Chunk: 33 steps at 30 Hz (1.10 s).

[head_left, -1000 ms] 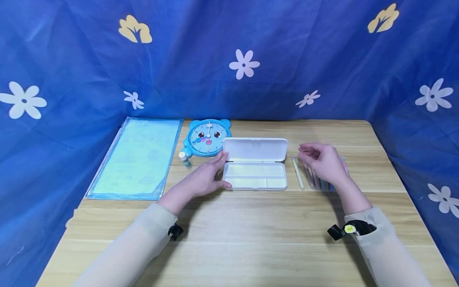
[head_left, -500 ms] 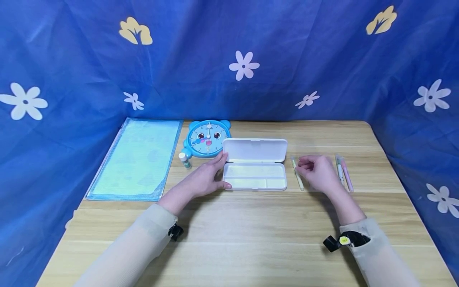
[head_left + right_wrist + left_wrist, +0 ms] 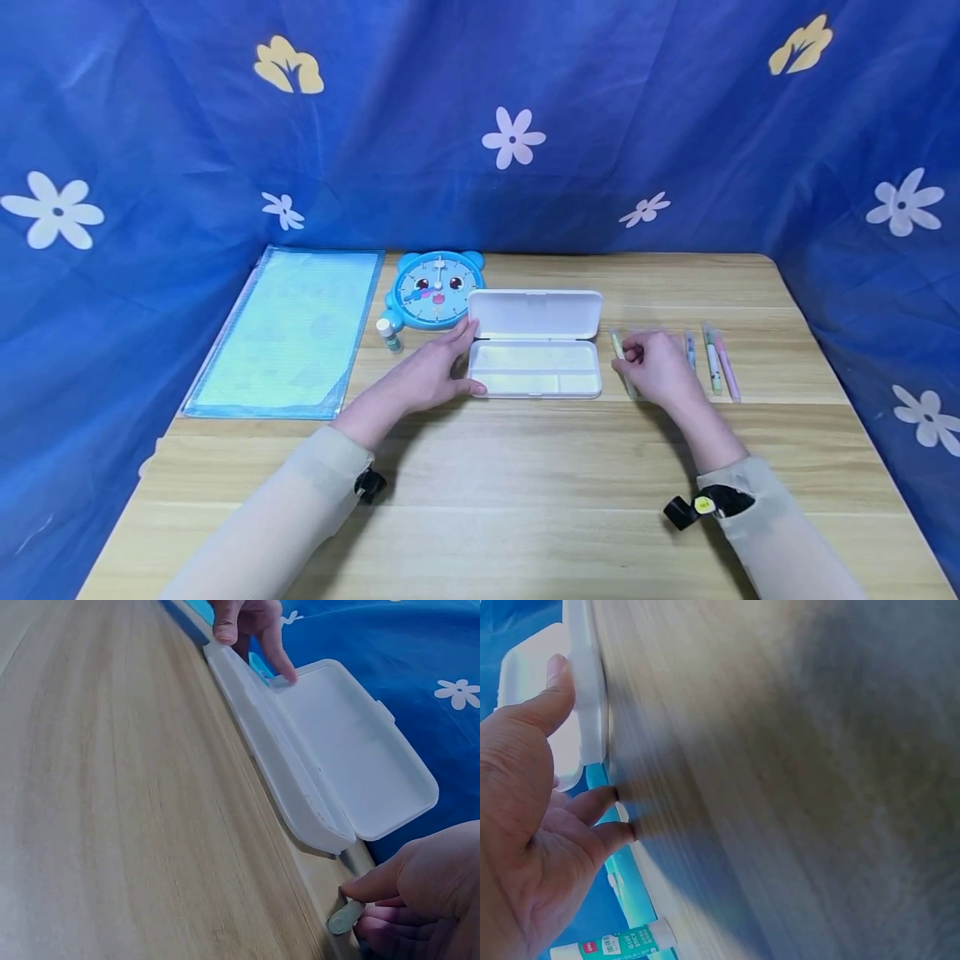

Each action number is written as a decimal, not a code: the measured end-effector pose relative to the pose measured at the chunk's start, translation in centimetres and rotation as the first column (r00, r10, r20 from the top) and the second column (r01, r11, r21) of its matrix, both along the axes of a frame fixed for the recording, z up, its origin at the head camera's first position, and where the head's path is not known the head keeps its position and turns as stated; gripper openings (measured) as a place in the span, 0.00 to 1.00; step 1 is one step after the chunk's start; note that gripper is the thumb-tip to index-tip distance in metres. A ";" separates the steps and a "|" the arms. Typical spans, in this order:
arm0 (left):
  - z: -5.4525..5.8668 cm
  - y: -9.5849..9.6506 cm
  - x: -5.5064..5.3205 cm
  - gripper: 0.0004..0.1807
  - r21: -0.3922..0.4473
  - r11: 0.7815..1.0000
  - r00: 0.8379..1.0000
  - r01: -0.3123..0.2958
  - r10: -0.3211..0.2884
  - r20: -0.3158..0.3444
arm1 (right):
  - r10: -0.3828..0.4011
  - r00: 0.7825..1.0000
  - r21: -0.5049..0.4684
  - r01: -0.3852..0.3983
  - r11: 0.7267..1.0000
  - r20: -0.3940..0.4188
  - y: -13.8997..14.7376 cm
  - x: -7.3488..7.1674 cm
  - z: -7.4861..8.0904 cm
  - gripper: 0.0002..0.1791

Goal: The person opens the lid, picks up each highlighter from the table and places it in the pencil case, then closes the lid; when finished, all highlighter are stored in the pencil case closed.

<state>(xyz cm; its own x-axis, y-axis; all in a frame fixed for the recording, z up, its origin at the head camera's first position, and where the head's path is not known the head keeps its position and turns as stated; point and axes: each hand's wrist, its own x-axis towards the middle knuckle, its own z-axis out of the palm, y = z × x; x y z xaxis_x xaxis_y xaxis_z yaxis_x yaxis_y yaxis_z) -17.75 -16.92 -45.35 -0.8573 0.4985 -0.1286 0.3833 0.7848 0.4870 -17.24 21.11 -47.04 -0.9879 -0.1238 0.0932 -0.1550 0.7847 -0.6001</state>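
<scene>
A white pencil case (image 3: pixel 534 357) stands with its lid up in the middle of the table, its tray divided into compartments. My left hand (image 3: pixel 429 371) holds its left end, thumb on the front corner and a finger at the lid's edge. In the left wrist view, the thumb (image 3: pixel 551 697) lies over the case's rim. Right of the case, my right hand (image 3: pixel 658 367) pinches a pale yellow pen (image 3: pixel 618 343) between thumb and fingers. The right wrist view shows the end of this pen (image 3: pixel 345 918) beside the thumb.
Further right lie a blue pen (image 3: pixel 691 350), a green-and-white pen (image 3: pixel 712 360) and a pink pen (image 3: pixel 726 368). Behind my left hand are a blue toy clock (image 3: pixel 438 289) and a glue stick (image 3: pixel 389 336). A blue mesh folder (image 3: pixel 288 333) lies at left.
My right hand has moved left and toward me, from above the row of pens to the pale yellow pen, uncovering the pens at right. My left hand stays on the pencil case.
</scene>
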 end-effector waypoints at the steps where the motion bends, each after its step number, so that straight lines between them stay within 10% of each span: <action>1: 0.0 0.0 0.0 0.62 0.000 1.000 1.000 0.000 0.000 0.000 | -0.002 1.000 0.003 0.002 1.000 0.003 0.0 0.0 0.0 0.12; 17: -0.2 0.1 0.1 0.61 0.020 1.000 1.000 0.001 -0.001 0.003 | 0.014 0.996 -0.156 0.001 0.988 0.094 0.6 -0.1 1.6 0.16; 33: 0.0 -0.1 0.1 0.61 0.009 1.000 1.000 -0.002 0.002 -0.002 | 0.036 0.999 -0.220 -0.032 0.975 0.018 1.3 -0.6 5.7 0.13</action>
<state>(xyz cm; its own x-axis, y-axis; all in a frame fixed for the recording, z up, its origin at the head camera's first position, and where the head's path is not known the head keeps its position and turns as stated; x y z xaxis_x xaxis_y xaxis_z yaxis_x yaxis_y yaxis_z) -17.65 -16.99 -45.36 -0.8588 0.4975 -0.1226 0.3824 0.7815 0.4930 -17.85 22.40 -41.29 -0.9855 -0.1363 0.1007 -0.1646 0.6281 -0.7605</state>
